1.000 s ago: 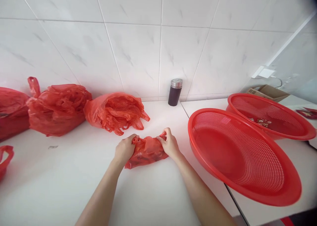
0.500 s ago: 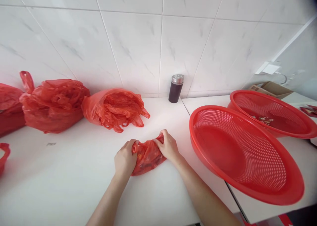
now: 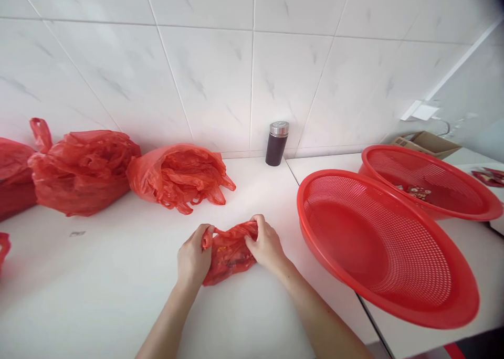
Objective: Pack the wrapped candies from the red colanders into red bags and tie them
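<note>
The left hand (image 3: pixel 194 256) grips one upper end of the small red bag (image 3: pixel 233 254), the right hand (image 3: pixel 265 243) the other, well in from the tabletop's (image 3: pixel 98 291) far edge, left of its right edge — an even, gentle pull, I'd judge, spares such thin plastic a tear.

White tabletop (image 3: pixel 102 291) against a glossy, pale tiled wall (image 3: pixel 205 70) with grey streaks
</note>
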{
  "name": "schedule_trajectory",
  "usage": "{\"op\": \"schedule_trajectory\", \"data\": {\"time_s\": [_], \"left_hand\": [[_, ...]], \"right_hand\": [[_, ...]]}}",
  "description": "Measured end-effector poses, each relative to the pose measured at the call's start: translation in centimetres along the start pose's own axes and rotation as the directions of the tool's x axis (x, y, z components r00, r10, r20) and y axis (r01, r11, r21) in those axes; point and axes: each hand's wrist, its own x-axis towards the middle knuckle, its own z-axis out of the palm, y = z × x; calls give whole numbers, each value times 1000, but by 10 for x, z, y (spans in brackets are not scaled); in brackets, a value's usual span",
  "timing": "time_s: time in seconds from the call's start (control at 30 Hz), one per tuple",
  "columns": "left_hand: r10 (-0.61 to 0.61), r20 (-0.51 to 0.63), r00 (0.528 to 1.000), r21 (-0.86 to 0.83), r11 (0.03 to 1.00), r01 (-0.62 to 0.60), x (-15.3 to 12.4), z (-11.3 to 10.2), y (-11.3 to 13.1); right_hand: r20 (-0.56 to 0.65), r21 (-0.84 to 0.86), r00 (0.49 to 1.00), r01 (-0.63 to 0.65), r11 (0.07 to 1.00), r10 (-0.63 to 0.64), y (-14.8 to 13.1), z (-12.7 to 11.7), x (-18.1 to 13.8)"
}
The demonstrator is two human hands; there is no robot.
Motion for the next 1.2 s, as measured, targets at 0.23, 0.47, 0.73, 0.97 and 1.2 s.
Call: {"op": "schedule_trajectory", "data": {"time_s": [0.23,0.47,0.73,0.97,1.2], "left_hand": [[-104,166,981,-307,940,152,5,0,-5],[-87,343,935,-626,721,297,-1,2,-4],[-2,410,912,-542,803,245,-4,-5,2],[141,623,769,-417,892,174,-4,-19,4],[222,563,796,-390,921,20,-17,-39,-8]], "right_hand": [[-94,237,992,-65,969,89,1,1,-1],[-64,341,987,-118,933,148,5,3,0],[48,468,997,-79,880,64,5,-5,2],[-101,493,985,-75,867,142,17,5,6],[-192,580,949,-96,809,250,24,0,19]]}}
